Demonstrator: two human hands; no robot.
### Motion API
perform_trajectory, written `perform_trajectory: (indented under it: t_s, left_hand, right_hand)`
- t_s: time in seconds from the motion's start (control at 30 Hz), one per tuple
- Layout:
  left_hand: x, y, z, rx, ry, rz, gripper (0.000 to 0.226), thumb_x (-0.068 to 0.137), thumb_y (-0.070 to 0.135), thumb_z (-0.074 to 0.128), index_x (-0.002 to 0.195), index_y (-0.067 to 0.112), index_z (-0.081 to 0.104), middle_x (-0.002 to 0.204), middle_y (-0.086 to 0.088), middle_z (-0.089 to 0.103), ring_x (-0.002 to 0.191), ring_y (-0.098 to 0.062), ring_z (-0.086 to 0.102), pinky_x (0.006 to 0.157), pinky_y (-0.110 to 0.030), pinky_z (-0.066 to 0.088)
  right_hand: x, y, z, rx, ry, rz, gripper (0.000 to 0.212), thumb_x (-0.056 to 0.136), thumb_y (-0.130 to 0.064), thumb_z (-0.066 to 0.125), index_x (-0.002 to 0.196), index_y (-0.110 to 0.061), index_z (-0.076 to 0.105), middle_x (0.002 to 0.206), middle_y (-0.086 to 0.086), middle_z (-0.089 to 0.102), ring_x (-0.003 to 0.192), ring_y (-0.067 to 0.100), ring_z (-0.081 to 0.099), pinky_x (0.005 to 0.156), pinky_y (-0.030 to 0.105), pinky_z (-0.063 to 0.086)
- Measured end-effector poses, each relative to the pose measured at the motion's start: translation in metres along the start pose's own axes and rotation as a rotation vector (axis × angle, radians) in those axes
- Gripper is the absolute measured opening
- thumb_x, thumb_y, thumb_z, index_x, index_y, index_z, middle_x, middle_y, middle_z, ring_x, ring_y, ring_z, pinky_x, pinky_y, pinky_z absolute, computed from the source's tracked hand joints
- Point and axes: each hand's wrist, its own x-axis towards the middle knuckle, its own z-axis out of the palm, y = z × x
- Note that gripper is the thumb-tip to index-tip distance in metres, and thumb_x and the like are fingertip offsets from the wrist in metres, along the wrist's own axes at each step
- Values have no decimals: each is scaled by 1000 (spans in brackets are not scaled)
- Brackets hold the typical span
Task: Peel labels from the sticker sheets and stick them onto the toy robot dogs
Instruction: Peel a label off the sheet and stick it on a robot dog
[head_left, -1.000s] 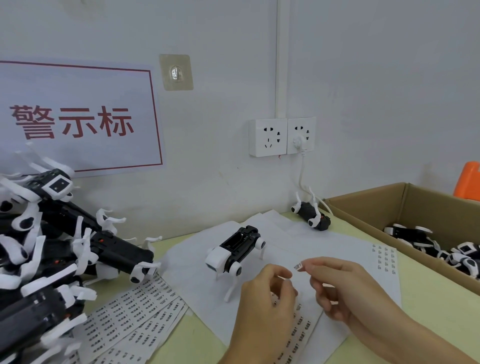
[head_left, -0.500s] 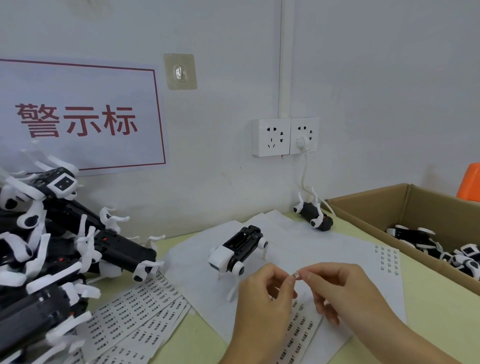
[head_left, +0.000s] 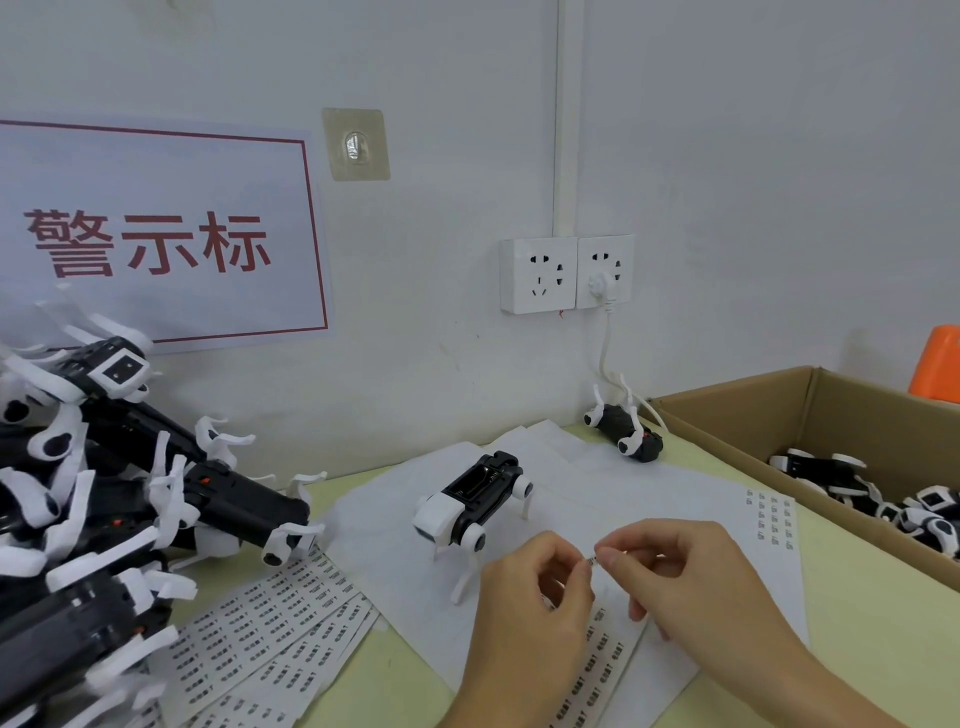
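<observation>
A white-and-black toy robot dog (head_left: 470, 506) stands on white backing paper (head_left: 691, 499) in the middle of the table. Just in front of it my right hand (head_left: 691, 582) pinches a small peeled label (head_left: 594, 560) between thumb and forefinger. My left hand (head_left: 524, 613) is beside it with curled fingers, its fingertips meeting the same label. A sticker sheet (head_left: 597, 670) lies under both hands. More sticker sheets (head_left: 260, 629) fan out at the lower left. Another dog (head_left: 623, 434) lies on its back near the wall.
A heap of black-and-white robot dogs (head_left: 104, 493) fills the left side. A cardboard box (head_left: 737, 431) at the right holds several more dogs (head_left: 857, 493). A sheet with few labels (head_left: 771, 514) lies near the box. A cable (head_left: 605, 353) hangs from the wall socket.
My hands have come together: the right hand brought the label down and left to the left hand's fingertips. The view has shifted slightly.
</observation>
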Motion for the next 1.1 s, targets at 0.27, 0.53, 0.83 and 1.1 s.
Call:
perform_trajectory:
  t_s: [0.27,0.53,0.83,1.1]
  left_hand:
    - [-1,3,-1,12,16,42,19,88,31,58,75,24,70,66,3,69,64,-16,64,55,-22,50]
    - [-7,8,-2,201,126,178,25,86,32,42,85,19,63,47,4,49,43,-12,46,44,-22,37]
    - [9,12,-21,1003,259,276,51,65,21,77,114,13,69,120,-13,66,111,-38,62,82,-49,56]
    - [15,-15,-37,821,282,-59,64,94,42,59,138,35,13,150,4,14,110,-18,53,81,-28,48]
  right_hand:
    - [1,2,1,-21,-11,5,22,88,-15,72,69,-25,76,64,-1,69,48,9,61,46,11,43]
    - [5,9,1,-26,51,44,20,91,-16,69,72,-22,74,65,-8,67,44,9,60,48,10,44]
    - [7,14,2,-97,12,70,19,92,-19,68,75,-24,73,71,-10,68,47,11,61,58,22,50]
    - [8,17,4,-101,14,65,19,91,-20,69,74,-25,73,72,-10,68,49,10,60,54,18,47]
